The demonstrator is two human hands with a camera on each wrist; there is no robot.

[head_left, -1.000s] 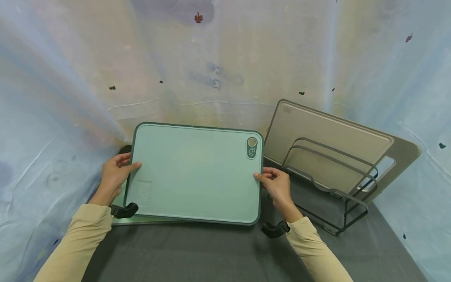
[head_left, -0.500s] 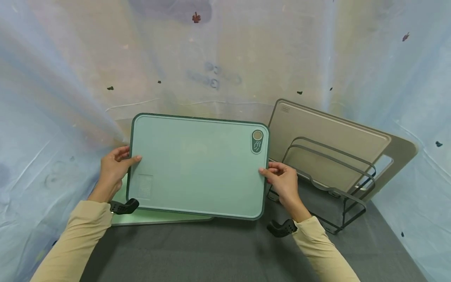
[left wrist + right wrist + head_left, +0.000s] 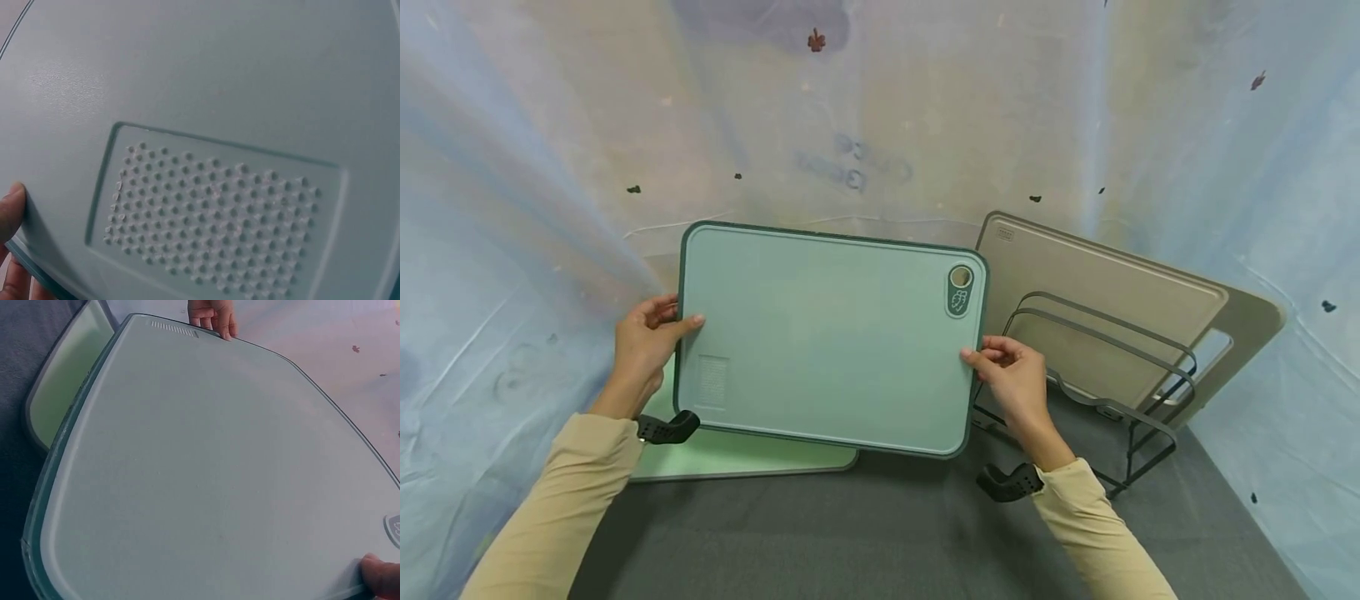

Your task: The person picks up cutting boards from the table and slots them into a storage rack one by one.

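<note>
Between my two hands is a teal cutting board [image 3: 827,342] with a dark green rim, a round hole at its upper right corner and a patch of raised bumps [image 3: 212,212] at its lower left. My left hand [image 3: 643,350] pinches the left edge, thumb on the face and fingers behind. On the right edge my right hand [image 3: 1018,387] pinches in the same way. The board is tilted, its face turned up toward the head camera. Below it a light green board [image 3: 760,454] lies on the table, partly covered by the teal one in the head view.
A dark wire rack [image 3: 1112,408] stands on the grey table [image 3: 850,542] at the right. Beige boards [image 3: 1097,300] lean upright in it, the rear one with a handle slot. A pale patterned curtain [image 3: 880,108] hangs behind and along both sides.
Both hands have raised the teal board and shifted it slightly right, its right end tipping lower. More of the light green board shows beneath. The rack stays put.
</note>
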